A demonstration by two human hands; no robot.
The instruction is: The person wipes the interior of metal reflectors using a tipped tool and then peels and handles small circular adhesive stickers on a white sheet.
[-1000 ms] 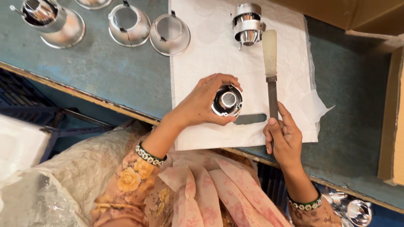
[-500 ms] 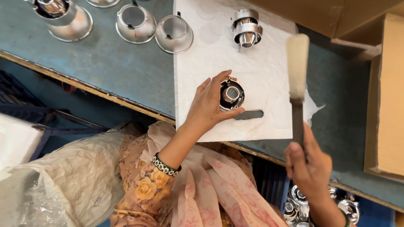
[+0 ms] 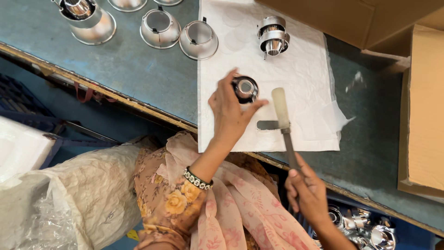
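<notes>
My left hand (image 3: 229,111) grips a small round black and silver metal part (image 3: 244,89), held upright on a white sheet (image 3: 305,78) spread over the blue-grey bench. My right hand (image 3: 307,192) holds a brush (image 3: 282,118) by its dark handle. Its pale bristle end hangs over the sheet just right of the part, not touching it. A small flat grey metal strip (image 3: 267,125) lies on the sheet under the brush. A second shiny metal fitting (image 3: 273,37) stands at the far end of the sheet.
Several silver metal cups (image 3: 159,28) stand on the bench (image 3: 115,69) at the far left. Cardboard boxes (image 3: 423,111) line the right side. A bin of shiny metal parts (image 3: 365,227) sits below the bench edge, and a white plastic sack (image 3: 69,203) lies at lower left.
My right hand first lifted the brush off the sheet and swung it to the right, then brought it back beside the part. My left hand kept its grip on the part.
</notes>
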